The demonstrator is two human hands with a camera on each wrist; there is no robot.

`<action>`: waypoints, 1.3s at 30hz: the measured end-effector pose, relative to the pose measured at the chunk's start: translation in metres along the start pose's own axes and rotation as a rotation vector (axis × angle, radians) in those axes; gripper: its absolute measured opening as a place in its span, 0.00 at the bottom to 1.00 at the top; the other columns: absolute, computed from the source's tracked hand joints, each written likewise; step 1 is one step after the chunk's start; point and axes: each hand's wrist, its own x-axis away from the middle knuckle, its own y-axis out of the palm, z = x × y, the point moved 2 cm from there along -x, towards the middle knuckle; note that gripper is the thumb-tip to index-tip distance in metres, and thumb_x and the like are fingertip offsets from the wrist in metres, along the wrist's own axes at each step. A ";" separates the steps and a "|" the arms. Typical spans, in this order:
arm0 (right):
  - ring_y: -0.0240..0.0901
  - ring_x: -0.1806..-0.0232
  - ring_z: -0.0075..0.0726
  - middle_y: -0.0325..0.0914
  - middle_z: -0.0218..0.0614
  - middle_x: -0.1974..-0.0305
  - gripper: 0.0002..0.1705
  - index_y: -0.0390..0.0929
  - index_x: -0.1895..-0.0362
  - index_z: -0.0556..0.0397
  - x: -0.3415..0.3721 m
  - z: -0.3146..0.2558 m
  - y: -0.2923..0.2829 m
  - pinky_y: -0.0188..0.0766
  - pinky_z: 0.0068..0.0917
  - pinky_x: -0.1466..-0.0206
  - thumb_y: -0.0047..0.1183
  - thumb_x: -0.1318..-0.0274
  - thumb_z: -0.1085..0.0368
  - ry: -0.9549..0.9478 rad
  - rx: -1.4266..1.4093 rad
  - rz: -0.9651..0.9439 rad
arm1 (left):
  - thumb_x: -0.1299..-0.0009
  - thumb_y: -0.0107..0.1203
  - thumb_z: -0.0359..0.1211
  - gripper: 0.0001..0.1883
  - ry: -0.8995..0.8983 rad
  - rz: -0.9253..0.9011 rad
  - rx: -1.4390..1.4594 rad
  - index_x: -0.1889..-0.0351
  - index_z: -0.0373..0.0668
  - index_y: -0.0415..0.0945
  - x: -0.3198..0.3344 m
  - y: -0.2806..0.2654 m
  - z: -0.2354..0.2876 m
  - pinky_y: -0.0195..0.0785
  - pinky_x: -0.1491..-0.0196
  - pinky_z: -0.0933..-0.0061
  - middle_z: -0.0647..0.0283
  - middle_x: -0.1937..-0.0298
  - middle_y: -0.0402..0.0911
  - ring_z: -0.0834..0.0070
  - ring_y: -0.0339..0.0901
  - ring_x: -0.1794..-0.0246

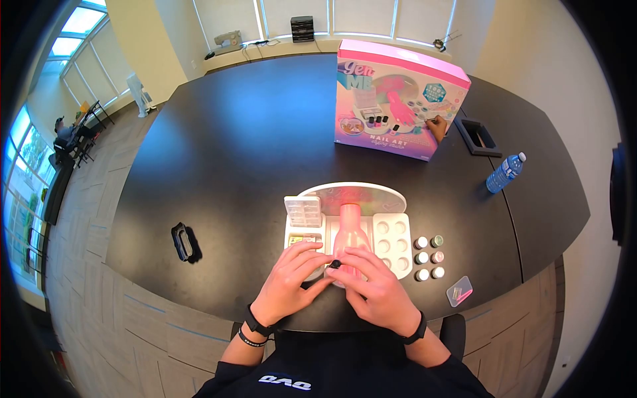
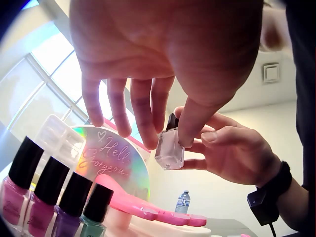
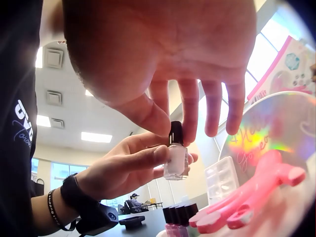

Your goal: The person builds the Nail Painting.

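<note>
A small clear bottle of pale polish (image 2: 170, 150) with a black cap (image 3: 176, 132) is held upright above the pink plastic hand (image 1: 350, 242). My left hand (image 1: 289, 278) pinches the glass body between thumb and fingers. The black cap is pinched by the thumb and fingers of my right hand (image 1: 379, 292), whose other fingers extend outward. Cap and bottle are together in both wrist views. Below, the pink plastic fingers (image 3: 237, 202) point toward me on the white stand (image 1: 393, 239).
Several small jars (image 1: 421, 259) stand right of the stand, near a clear case (image 1: 459, 292). Capped polish bottles (image 2: 47, 190) line its left part. Farther off are a pink box (image 1: 398, 99), a water bottle (image 1: 505, 174) and a black object (image 1: 182, 241) at left.
</note>
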 end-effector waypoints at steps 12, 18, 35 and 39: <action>0.75 0.27 0.54 0.81 0.42 0.34 0.25 0.90 0.41 0.45 0.000 0.002 -0.004 0.75 0.56 0.26 0.64 0.44 0.75 -0.006 0.005 -0.011 | 0.40 0.78 0.25 0.18 -0.067 -0.007 -0.036 0.52 0.43 0.88 0.020 -0.020 -0.013 0.75 0.31 0.53 0.62 0.49 0.91 0.56 0.83 0.35; 0.77 0.29 0.56 0.83 0.43 0.35 0.22 0.91 0.45 0.48 0.001 0.008 -0.011 0.77 0.50 0.28 0.65 0.45 0.76 0.016 0.024 0.035 | 0.41 0.78 0.25 0.17 -0.110 -0.049 -0.067 0.55 0.44 0.88 0.030 -0.029 -0.027 0.76 0.32 0.54 0.65 0.53 0.91 0.55 0.82 0.34; 0.79 0.31 0.61 0.84 0.45 0.37 0.20 0.90 0.49 0.52 0.004 0.009 -0.013 0.77 0.51 0.29 0.64 0.46 0.79 0.035 0.016 0.075 | 0.42 0.78 0.27 0.15 -0.176 -0.085 -0.214 0.57 0.45 0.90 0.036 -0.026 -0.036 0.71 0.29 0.48 0.62 0.44 0.80 0.48 0.69 0.27; 0.79 0.31 0.60 0.84 0.45 0.37 0.20 0.90 0.49 0.52 0.006 0.010 -0.012 0.78 0.50 0.29 0.64 0.46 0.79 0.036 0.019 0.079 | 0.42 0.78 0.27 0.14 -0.181 -0.086 -0.235 0.58 0.45 0.89 0.035 -0.025 -0.036 0.71 0.29 0.48 0.63 0.44 0.79 0.49 0.69 0.28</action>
